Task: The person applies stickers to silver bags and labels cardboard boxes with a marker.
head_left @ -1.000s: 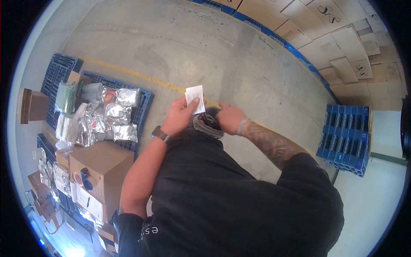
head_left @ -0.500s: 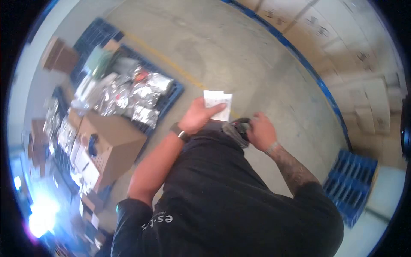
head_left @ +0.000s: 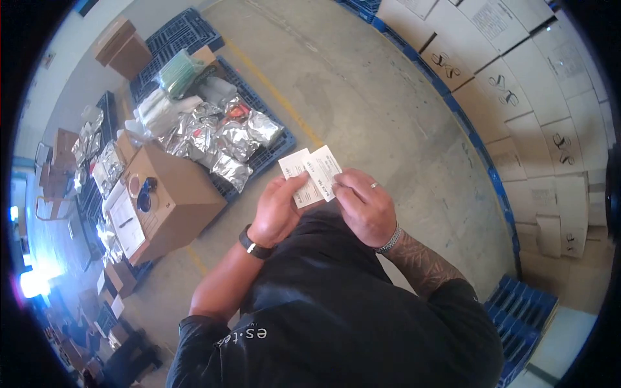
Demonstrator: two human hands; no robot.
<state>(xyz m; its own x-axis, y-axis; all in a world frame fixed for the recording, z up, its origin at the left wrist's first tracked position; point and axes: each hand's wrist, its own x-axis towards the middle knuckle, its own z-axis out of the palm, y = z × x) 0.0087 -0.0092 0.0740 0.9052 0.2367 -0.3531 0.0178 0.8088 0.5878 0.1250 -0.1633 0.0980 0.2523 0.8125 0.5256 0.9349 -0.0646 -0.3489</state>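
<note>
My left hand [head_left: 273,215] pinches a white printed label [head_left: 293,163] between thumb and fingers, in front of my waist. A second white label [head_left: 325,169], with dark print along one edge, is gripped at its right side by my right hand [head_left: 367,210]. The two labels overlap a little, the right one lying over the left one. Their small print is too fine to read fully. Both hands are closed and close together above the concrete floor.
On the left, a blue pallet [head_left: 262,107] bears silver foil bags [head_left: 242,139]. A cardboard box [head_left: 184,184] there has sunglasses [head_left: 147,194] and a paper sheet [head_left: 126,223] on it. Stacked cartons [head_left: 495,97] stand on the right, near a blue pallet [head_left: 517,304].
My right hand has left a dark object at my waist and come up to grip one label. The labels, stacked in my left hand before, are now fanned apart between both hands.
</note>
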